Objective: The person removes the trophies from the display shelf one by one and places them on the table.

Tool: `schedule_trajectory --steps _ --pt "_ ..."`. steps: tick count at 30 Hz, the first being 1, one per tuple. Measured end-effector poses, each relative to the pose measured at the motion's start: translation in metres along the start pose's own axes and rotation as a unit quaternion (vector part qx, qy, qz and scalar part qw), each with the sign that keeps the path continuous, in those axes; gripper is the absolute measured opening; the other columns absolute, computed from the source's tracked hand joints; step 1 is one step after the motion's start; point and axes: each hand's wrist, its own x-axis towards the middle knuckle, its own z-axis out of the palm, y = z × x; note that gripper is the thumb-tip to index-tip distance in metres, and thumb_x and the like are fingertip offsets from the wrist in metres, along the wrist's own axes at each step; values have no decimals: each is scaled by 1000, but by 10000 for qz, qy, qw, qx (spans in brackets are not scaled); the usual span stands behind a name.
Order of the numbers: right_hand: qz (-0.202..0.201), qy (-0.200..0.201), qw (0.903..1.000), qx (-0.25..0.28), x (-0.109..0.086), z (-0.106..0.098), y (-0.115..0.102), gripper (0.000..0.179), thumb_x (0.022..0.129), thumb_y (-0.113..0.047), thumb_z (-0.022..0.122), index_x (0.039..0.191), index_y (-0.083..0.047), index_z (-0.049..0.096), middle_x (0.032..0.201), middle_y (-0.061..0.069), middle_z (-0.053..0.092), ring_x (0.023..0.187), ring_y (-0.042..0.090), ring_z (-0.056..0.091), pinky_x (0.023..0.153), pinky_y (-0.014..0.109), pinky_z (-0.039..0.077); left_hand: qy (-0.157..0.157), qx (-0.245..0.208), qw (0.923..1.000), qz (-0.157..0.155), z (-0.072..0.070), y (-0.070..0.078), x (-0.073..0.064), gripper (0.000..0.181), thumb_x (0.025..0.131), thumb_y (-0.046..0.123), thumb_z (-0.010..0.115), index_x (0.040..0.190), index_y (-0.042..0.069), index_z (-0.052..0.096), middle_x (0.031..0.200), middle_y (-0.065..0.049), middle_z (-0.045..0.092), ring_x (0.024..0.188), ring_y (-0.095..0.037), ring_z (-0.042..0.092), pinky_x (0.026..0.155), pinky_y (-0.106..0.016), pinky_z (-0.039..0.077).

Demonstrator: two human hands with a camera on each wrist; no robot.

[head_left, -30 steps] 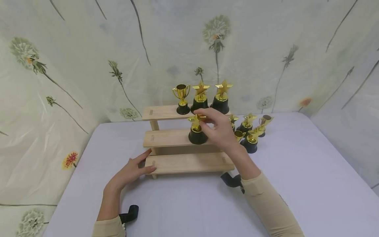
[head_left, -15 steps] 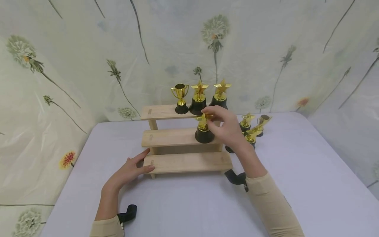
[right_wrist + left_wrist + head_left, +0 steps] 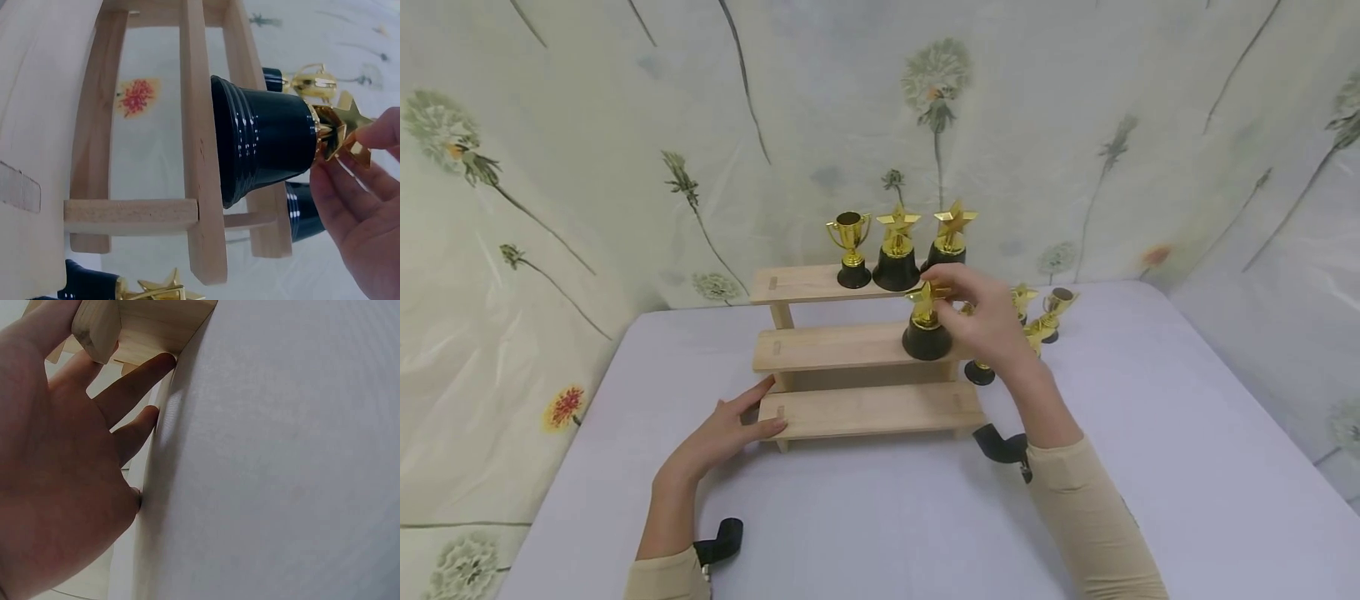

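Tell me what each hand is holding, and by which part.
The right hand pinches a star trophy by its gold star. The left hand holds the wooden stand by the left end of its bottom shelf.

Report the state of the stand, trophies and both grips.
Stand: upright
Top cup: upright on top tier
Top stars: both upright on top tier
Held star: upright at middle tier, contact unclear
Right grip: pinching held star
Left grip: holding stand at left
Table trophies: partly hidden
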Motion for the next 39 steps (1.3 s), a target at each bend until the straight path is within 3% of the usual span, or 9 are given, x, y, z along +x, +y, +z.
schedule_trajectory --steps 9,16,22,30,39 --pt "386 78 9991 -185 -2 -16 1 34 89 5 61 118 -10 69 116 10 72 99 18 68 85 19 53 7 17 10000 49 -1 2 0 89 86 62 66 158 32 24 166 -7 23 155 -39 6 120 -68 -8" --pt "571 365 9976 -150 -5 -34 3 36 87 6 62 119 -10 70 116 9 71 92 -1 64 87 13 51 19 18 10000 20 -2 2 -1 89 86 62 66 158 32 24 165 -7 24 155 -40 4 120 -68 -8" --pt "821 535 9944 -384 -9 -46 8 35 88 2 63 120 -12 70 119 7 70 97 -6 63 88 16 52 -15 -27 10000 11 -2 2 -1 90 86 61 67 158 30 25 165 -8 24 155 -38 8 121 -66 -10" --pt "692 649 9944 -466 -10 -56 12 36 86 7 61 119 -8 69 116 8 69 99 -7 62 89 13 51 -24 -22 10000 -86 -2 1 -2 90 86 62 66 158 32 24 166 -8 23 154 -42 -1 119 -69 -8" --pt "886 717 9915 -621 -12 -64 16 40 84 9 57 119 -7 66 116 7 66 99 -3 59 87 14 51 -28 -48 10000 -67 -1 2 -2 90 86 62 66 159 31 24 166 -8 23 155 -40 3 120 -68 -10"
